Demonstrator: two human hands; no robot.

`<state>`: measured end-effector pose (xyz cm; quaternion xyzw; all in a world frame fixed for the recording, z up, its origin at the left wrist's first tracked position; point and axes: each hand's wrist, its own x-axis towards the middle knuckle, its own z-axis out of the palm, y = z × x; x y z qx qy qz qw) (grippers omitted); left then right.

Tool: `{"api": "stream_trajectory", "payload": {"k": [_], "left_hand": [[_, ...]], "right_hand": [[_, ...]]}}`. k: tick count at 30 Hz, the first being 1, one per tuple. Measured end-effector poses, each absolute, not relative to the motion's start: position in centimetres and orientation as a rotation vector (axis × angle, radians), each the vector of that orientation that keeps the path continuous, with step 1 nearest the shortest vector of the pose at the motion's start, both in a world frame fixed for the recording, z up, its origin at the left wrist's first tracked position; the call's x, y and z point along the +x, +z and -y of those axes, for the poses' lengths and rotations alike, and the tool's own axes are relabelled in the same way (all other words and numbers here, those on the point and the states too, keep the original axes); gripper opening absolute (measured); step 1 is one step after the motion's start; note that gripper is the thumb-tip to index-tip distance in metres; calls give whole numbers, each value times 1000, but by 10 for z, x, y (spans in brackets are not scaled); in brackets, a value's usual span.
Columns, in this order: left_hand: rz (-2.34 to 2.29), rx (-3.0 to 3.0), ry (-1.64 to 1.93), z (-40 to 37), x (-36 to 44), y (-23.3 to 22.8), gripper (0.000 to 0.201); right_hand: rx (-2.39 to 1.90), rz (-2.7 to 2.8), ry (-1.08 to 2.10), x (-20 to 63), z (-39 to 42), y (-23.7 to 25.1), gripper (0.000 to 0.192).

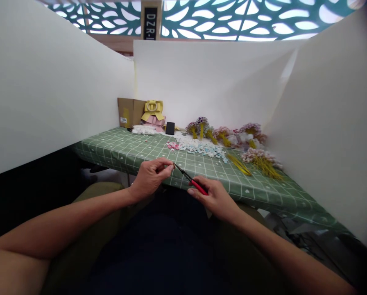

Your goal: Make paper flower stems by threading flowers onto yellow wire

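Red-handled pliers point(198, 187) with long dark jaws are gripped in my right hand point(216, 198), pointing up and left. The jaw tips reach the fingertips of my left hand point(151, 178). Its thumb and forefinger are pinched together there, on something too small to make out. Both hands are above the near edge of the table, in front of my lap. Beyond them lies a spread of small white and pale-blue flower-like pieces point(202, 146), with a few pink pieces point(173, 146) at its left end.
Bunches of artificial flowers point(223, 135) with yellow stems line the back right of the green checked tablecloth point(125, 149). Loose yellow stems point(239, 164) lie nearer. A cardboard box point(130, 112), yellow bow point(153, 110) and black phone point(170, 128) stand at the back left. White panels enclose the table.
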<state>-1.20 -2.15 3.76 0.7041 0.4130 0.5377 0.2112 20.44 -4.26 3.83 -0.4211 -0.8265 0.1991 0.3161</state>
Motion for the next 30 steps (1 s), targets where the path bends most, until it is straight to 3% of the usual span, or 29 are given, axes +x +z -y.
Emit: {"api": "stream_trajectory", "payload": {"k": [11,16,26,30], "left_hand": [[-1179,2212,1592,17,-14,33,21],[-1204,2043,1630,22,-9,39,19],[-1095,1624,1476,29,-3,49,19],[-874,1329,1135,19,-13,54,19]], "right_hand": [[-1125,2098,583,195,51,32,31],[-1133,2087,506,191,53,29,28],[-1134,2131,-101,198,45,13,27],[-1042,2164,-488,211,34,12,31]]}}
